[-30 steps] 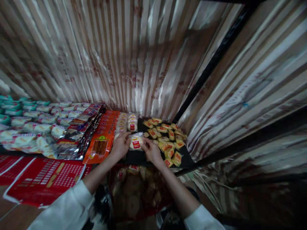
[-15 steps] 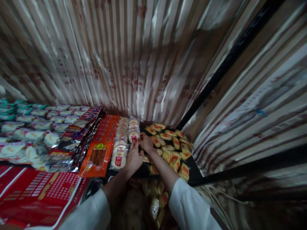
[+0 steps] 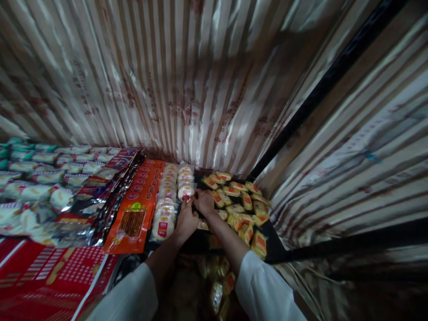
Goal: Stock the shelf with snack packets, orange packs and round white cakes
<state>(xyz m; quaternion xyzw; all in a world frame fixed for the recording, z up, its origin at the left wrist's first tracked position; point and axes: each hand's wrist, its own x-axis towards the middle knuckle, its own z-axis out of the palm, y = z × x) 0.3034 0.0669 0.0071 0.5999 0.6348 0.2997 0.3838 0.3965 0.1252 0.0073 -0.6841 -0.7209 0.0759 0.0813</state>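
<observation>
My left hand (image 3: 186, 219) and my right hand (image 3: 203, 203) meet at the near edge of a clear packet with a round white cake and a red label (image 3: 185, 191). This packet is the nearest one in the right of two rows of such cakes (image 3: 165, 209) on a dark shelf (image 3: 272, 249). The fingers of both hands pinch the packet's edge. Just right of my right hand lie several small yellow and red snack packets (image 3: 244, 209). Both sleeves are white.
Orange flat packets (image 3: 135, 209) lie left of the cakes, then dark foil bags (image 3: 100, 196) and rows of white and green wrapped buns (image 3: 36, 178). Red printed sheets (image 3: 43, 276) lie at the lower left. A bag of more packets (image 3: 214, 285) hangs below. Striped foil walls (image 3: 187, 80) close in behind and to the right.
A second ago both hands held a cake packet near the shelf's front edge. They have moved farther in to the right row, and the left row has more packets at its near end.
</observation>
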